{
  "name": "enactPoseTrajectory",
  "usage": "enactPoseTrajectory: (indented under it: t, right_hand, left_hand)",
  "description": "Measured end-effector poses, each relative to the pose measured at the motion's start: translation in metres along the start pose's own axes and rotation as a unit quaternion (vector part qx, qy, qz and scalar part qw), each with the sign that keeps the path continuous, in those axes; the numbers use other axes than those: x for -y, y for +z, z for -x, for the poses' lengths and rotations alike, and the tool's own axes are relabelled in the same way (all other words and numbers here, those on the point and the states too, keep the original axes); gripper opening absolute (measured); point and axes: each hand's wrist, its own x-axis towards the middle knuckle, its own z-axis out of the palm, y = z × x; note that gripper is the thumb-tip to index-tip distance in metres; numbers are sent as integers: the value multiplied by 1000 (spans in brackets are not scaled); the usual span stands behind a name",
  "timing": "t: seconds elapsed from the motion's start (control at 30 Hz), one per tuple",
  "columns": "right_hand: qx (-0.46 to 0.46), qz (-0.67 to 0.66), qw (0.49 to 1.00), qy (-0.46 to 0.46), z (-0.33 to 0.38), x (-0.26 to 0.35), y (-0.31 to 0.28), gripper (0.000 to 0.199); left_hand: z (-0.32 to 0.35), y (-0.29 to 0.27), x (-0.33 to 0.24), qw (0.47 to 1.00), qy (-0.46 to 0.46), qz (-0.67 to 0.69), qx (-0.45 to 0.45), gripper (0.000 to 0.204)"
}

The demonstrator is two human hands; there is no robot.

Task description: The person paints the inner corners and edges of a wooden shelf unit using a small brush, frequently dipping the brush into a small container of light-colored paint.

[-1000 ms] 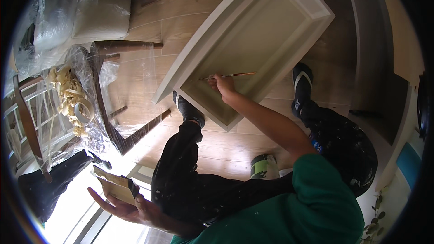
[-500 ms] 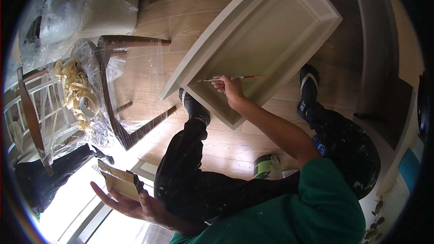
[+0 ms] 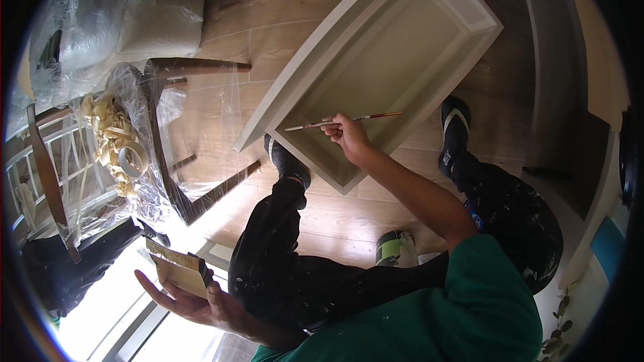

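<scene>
My right hand (image 3: 345, 135) pinches a thin paintbrush (image 3: 384, 115) with a reddish-brown handle end. Its tip points left, over the near left corner of a beige-grey drawer (image 3: 376, 74), close to the rim; I cannot tell whether it touches. The drawer is a long, shallow box with a wider front board along its left side, on the floor by my feet. Low on the left, my left hand (image 3: 201, 305) cups a small cut-open carton (image 3: 180, 275), tan with a dark end. What lies inside the carton is hard to make out.
A dark wooden chair frame (image 3: 159, 141) wrapped in clear plastic lies at left, with crumpled masking tape and a tape roll (image 3: 133, 159). A green-labelled paint can (image 3: 396, 249) stands by my leg. A dark cabinet (image 3: 570, 94) is at right. Another person's dark-clothed leg (image 3: 74, 265) shows at far left.
The paintbrush has shifted a little left, and its tip has dipped toward the drawer's near left corner. My left hand keeps the carton in the same place.
</scene>
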Motion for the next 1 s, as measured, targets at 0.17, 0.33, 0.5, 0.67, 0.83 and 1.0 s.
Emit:
enactPoseTrajectory:
  t: [0.17, 0.33, 0.5, 0.67, 0.83, 1.0]
  right_hand:
    - [26, -29, 999, 18, -4, -4, -3, 26]
    - [58, -40, 997, 23, -12, -10, -2, 26]
    - [50, -41, 998, 27, -18, -17, 1, 25]
    - [22, -45, 999, 4, -25, -26, 4, 26]
    - [8, -43, 999, 23, -23, -22, -3, 25]
    - [34, -54, 998, 23, -16, -21, 6, 25]
  left_hand:
    - [0, -2, 2, 1000, 3, -28, -3, 116]
    - [0, -1, 3, 1000, 2, -29, -4, 117]
    - [0, 1, 3, 1000, 7, -24, -7, 117]
    - [-1, 0, 5, 1000, 15, -22, -8, 116]
    - [0, -4, 4, 998, -5, -58, -6, 113]
    - [1, 2, 4, 993, 14, -117, -25, 113]
